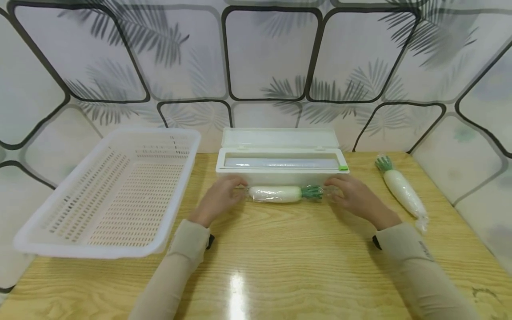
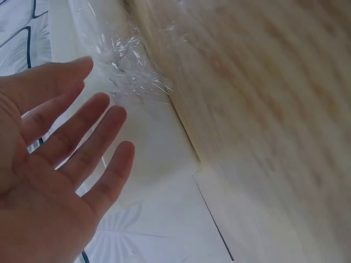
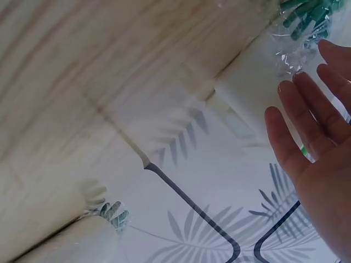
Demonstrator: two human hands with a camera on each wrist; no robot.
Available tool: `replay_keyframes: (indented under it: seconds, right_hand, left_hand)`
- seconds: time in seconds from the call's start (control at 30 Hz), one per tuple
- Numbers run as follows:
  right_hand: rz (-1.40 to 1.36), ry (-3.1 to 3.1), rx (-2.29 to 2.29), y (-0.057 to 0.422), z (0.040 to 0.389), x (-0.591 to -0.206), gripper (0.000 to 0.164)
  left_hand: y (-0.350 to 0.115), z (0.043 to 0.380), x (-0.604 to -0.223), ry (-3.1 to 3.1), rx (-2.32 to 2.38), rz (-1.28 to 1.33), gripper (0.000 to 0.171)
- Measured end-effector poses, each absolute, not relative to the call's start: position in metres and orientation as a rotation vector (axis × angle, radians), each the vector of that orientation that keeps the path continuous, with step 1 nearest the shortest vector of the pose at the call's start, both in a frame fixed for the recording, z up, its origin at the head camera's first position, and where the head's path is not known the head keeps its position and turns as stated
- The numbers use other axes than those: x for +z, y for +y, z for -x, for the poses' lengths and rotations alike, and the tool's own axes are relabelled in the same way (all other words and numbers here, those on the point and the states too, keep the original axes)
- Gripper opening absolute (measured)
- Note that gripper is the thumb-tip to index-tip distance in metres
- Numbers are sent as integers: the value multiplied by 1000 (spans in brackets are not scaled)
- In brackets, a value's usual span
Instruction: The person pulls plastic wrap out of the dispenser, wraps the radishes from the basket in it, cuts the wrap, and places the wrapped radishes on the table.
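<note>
A white radish (image 1: 276,194) with green stem stubs (image 1: 312,192) lies sideways on the table, wrapped in clear film. At its left end is my left hand (image 1: 218,200), its fingers loosely bent beside the crumpled film (image 2: 126,55) in the left wrist view. My right hand (image 1: 356,198) is at the stem end, with fairly straight fingers; in the right wrist view its fingertips are right at the gathered film (image 3: 290,57). Just behind the radish stands a white cling film box (image 1: 280,179), lid (image 1: 280,138) raised, a film roll (image 1: 280,163) inside.
On the left stands a white perforated plastic basket (image 1: 178,191). Another film-wrapped radish (image 1: 404,191) lies at the right, its stems toward the patterned wall covering (image 1: 272,53). The wooden table (image 1: 296,262) carries everything.
</note>
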State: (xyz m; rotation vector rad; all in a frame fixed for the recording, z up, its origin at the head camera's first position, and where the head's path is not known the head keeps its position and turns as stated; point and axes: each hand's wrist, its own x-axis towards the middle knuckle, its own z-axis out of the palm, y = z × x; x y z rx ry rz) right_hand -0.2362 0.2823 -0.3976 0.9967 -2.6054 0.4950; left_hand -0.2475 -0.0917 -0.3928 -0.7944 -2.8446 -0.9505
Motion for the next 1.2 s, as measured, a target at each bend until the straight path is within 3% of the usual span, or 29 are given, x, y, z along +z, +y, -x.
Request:
replay_keyframes:
  seconds: [0.17, 0.4, 0.87, 1.2]
  right_hand:
    - [-1033, -2598, 443, 279, 237, -401, 32]
    - [-1026, -2679, 403, 274, 235, -403, 43]
    - [-990, -2743, 431, 270, 244, -408, 40]
    - [-979, -2739, 584, 268, 251, -410, 27]
  left_hand:
    - [-88, 250, -394, -2932, -920, 791, 37]
    - [-83, 255, -396, -2964, -871, 793, 41]
    - [-79, 265, -399, -2997, -903, 800, 33]
    - [-77, 267, -400, -2959, -841, 852, 19]
